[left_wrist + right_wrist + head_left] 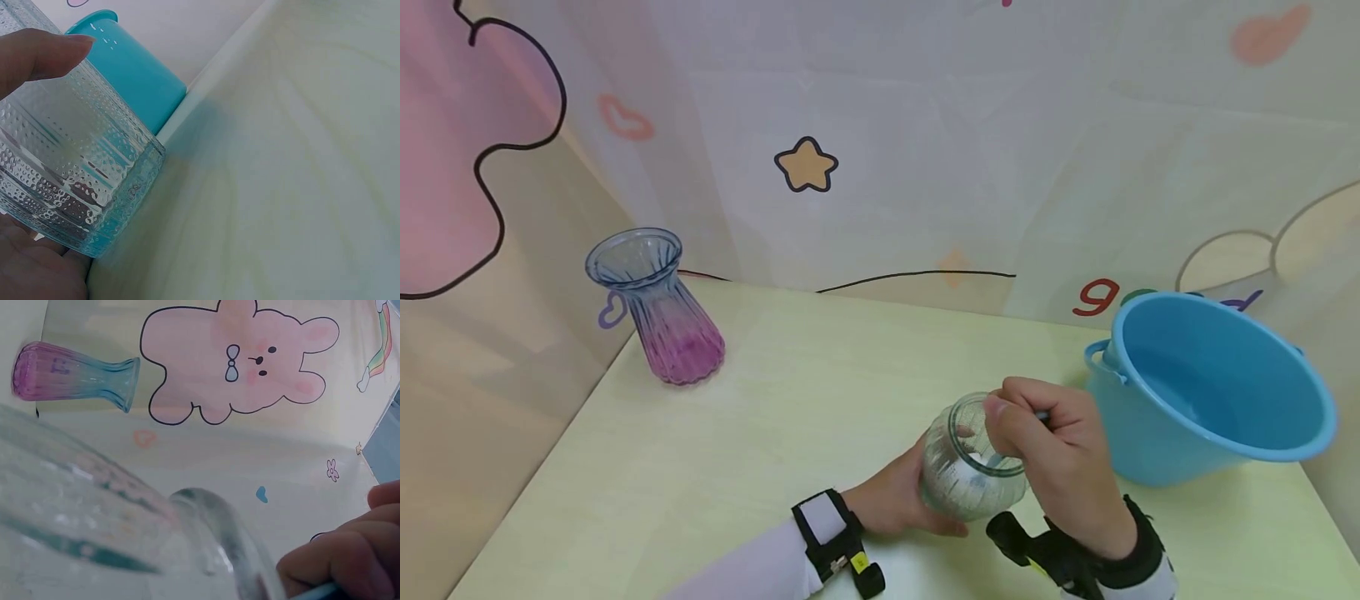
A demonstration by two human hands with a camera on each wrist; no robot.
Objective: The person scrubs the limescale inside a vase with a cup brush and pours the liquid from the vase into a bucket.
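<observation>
Left grip (901, 493) curled round clear textured glass jar (964, 490), tilted, near front of pale tabletop (790, 417). Right grip (1056, 454) clenched on slim bluish stick-like tool (320, 592), tip inside jar. Light-blue plastic bucket (1161, 437) right; blue-to-pink ribbed glass vase (673, 329) left.

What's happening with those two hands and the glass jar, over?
Left grip round the glass jar. Right grip holding a thin stick, dipped into the jar. Blue bucket close beside right hand, apparently not blocking.
</observation>
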